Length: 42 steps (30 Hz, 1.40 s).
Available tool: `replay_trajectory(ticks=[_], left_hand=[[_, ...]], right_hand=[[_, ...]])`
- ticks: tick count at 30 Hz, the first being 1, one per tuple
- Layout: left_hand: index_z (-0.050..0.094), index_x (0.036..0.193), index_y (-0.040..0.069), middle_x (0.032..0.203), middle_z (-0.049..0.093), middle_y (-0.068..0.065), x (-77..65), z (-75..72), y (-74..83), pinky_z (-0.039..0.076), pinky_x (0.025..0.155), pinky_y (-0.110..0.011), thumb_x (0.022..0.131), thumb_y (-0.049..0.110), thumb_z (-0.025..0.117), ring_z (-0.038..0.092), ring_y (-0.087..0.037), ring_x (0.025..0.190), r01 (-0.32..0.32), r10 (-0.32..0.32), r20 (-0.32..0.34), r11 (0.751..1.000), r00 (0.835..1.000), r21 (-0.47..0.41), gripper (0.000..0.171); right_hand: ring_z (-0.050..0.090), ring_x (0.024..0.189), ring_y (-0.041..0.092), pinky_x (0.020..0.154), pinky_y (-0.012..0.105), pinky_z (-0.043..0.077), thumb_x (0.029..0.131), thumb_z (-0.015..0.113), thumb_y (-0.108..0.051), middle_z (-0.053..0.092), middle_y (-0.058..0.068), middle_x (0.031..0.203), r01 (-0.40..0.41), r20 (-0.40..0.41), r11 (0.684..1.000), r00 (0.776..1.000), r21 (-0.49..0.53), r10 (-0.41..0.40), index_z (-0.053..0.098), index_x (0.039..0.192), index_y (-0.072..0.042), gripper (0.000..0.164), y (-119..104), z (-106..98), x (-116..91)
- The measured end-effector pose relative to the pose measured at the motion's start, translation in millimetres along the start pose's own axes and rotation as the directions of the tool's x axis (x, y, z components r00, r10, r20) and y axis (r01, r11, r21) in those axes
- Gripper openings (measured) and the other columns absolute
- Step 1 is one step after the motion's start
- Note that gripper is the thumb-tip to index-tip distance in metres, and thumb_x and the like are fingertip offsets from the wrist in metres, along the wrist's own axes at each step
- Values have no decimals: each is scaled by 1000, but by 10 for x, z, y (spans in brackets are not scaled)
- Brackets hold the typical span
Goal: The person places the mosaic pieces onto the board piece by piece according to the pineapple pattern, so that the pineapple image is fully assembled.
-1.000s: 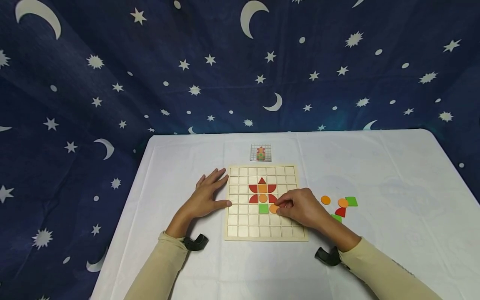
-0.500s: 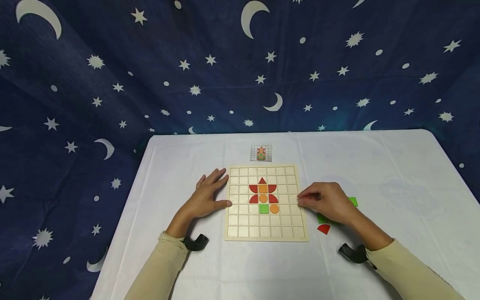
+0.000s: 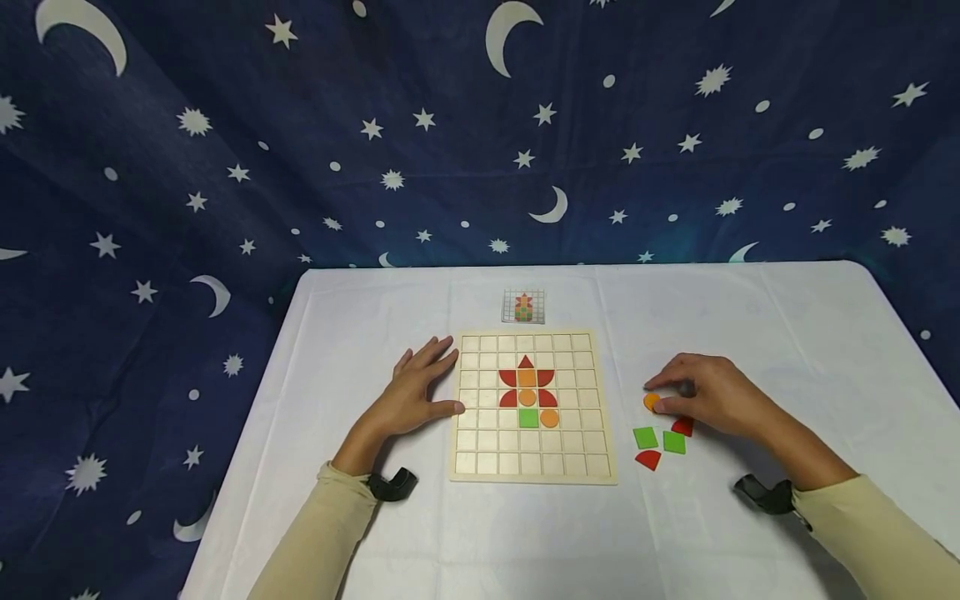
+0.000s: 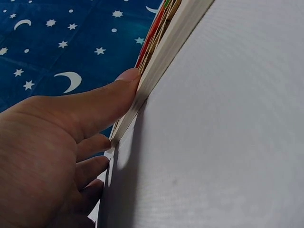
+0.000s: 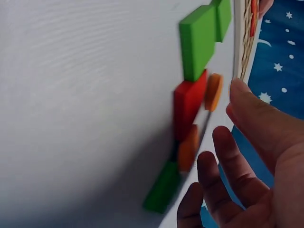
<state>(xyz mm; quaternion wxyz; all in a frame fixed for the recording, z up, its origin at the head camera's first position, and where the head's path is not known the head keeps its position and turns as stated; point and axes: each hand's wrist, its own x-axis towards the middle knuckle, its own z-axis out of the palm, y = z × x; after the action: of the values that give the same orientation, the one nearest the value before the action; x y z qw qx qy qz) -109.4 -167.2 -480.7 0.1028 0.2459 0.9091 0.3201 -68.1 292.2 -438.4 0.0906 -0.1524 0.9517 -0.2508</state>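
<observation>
My left hand (image 3: 417,392) rests at the left edge of a wooden grid board (image 3: 480,467), fingers spread; its thumb touches the rim in the left wrist view. On the board lie a red triangle (image 3: 525,362), an orange square (image 3: 527,378), several other red pieces, two orange discs and a green square (image 3: 528,418). Over loose pieces right of the board is my right hand (image 3: 708,396). Its thumb and fingers are apart, close to a loose orange disc (image 5: 213,92). The right wrist view also shows another orange disc (image 5: 188,149), which the hand hides in the head view.
Loose green squares (image 3: 645,437) and red quarter-circle pieces (image 3: 648,460) lie on the white tablecloth (image 3: 540,533), right of the board. A small printed card (image 3: 523,307) with a coloured pattern lies behind the board. A dark blue starry cloth (image 3: 420,208) hangs behind the table.
My right hand has let go of an orange disc beside the green square on the board and moved right to the loose pieces. The left hand has stayed in place.
</observation>
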Motion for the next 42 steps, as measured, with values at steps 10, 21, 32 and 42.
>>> replay_trajectory(ticks=[10, 21, 32, 42], left_hand=[[43, 155, 5, 169, 28, -8, -3, 1, 21, 4, 126, -61, 81, 38, 87, 15, -32, 160, 11, -11, -5, 1000, 1000, -14, 93], [42, 155, 5, 169, 28, -9, -10, -4, 20, 4, 126, -62, 80, 38, 87, 15, -33, 159, 5, -5, -10, 1000, 1000, -12, 93], [42, 155, 5, 169, 28, -10, -1, 11, 15, 5, 125, -62, 81, 38, 87, 15, -34, 159, 0, 0, -10, 1000, 1000, -1, 93], [43, 155, 4, 169, 28, -10, 1, 17, 9, 6, 125, -63, 80, 38, 87, 16, -34, 159, -11, 11, -14, 1000, 1000, 3, 93]], right_hand=[[58, 88, 12, 76, 28, 49, 79, 89, -20, 72, -10, 96, -6, 16, 1000, 1000, 1, 6, 81, 103, -20, 26, 81, 76, 14], [50, 72, 8, 62, 23, 41, 79, 89, -17, 58, -10, 75, -10, -14, 999, 1000, 45, 10, 69, 90, -24, 24, 54, 124, 24], [55, 65, 5, 57, 22, 45, 86, 84, -22, 62, -12, 73, 6, -117, 990, 993, 143, 11, 69, 90, -28, 16, -135, 230, 79], [68, 74, 19, 63, 24, 54, 90, 79, -16, 74, 0, 89, -77, -14, 902, 996, 424, 92, 77, 103, -15, 13, -583, 365, 211]])
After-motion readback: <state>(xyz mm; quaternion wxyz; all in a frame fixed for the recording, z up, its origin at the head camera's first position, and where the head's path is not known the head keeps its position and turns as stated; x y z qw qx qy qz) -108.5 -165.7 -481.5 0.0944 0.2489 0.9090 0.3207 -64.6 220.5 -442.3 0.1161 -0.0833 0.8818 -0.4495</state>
